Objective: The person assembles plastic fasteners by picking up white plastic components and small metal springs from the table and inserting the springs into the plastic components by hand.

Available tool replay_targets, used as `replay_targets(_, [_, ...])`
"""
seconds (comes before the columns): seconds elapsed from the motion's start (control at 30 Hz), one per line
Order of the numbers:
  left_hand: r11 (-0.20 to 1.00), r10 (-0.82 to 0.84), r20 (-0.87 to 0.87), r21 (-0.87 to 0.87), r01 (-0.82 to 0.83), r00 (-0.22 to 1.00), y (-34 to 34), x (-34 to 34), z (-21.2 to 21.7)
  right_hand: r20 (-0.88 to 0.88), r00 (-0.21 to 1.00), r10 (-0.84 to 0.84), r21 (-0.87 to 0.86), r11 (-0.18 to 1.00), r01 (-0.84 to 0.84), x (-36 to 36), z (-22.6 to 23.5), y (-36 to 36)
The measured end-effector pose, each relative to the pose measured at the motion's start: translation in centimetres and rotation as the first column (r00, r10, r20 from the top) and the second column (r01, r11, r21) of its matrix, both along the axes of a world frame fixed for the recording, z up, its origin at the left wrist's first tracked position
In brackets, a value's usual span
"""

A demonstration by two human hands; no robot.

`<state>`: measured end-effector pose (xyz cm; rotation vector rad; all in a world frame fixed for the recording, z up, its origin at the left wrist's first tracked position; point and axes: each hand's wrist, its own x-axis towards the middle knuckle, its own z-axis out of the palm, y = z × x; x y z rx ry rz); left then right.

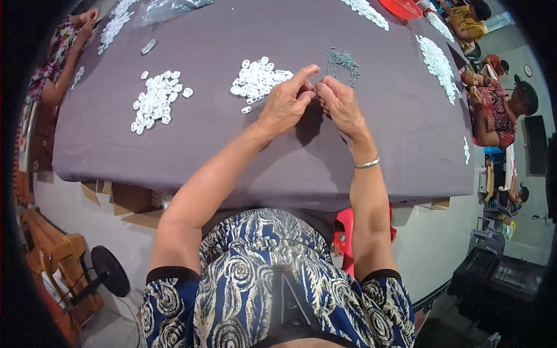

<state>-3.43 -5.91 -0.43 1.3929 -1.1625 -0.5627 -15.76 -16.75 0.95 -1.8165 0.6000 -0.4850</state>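
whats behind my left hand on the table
A heap of small white pieces shows beyond your left hand, on the grey cloth. Whatever lies directly behind the hand is covered.

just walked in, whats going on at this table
A person in a patterned garment holds the left hand and right hand close together above a cloth-covered table; anything between the fingertips is too small to identify. One pile of small white oval pieces lies beside the left hand, another white pile farther left, and small dark grey pieces beyond the right hand.

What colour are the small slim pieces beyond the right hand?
The small slim pieces look dark grey, perhaps slightly greenish; head view.
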Motion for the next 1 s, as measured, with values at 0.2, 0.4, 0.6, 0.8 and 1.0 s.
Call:
replay_targets(0.2, [0.995,-0.099,-0.267,-0.038,0.092,0.959,-0.01,0.07,-0.09,0.049,0.998,-0.029,-0.047,0.998,0.031,-0.06,0.16,0.13])
replay_targets(0.4, [0.998,-0.068,-0.328,-0.026,0.063,0.942,-0.15,0.06,-0.32,0.087,0.991,-0.105,-0.052,0.993,0.110,0.20,-0.39,-0.17])
replay_targets(0.6, [0.994,0.057,-0.035,-0.095,-0.060,0.998,-0.09,-0.66,0.14,0.055,0.995,-0.086,-0.192,0.977,0.095,0.16,-0.38,-0.15])
replay_targets(0.8, [0.988,0.073,-0.068,-0.134,-0.082,0.995,-0.46,-0.46,-0.74,0.055,0.997,-0.062,-0.199,0.977,0.072,0.43,-0.11,0.41])
replay_targets(1.0, [0.989,0.040,-0.183,-0.134,-0.066,0.982,-0.40,-0.68,-0.62,0.086,0.993,-0.076,-0.070,0.994,0.082,0.11,-0.06,0.23])
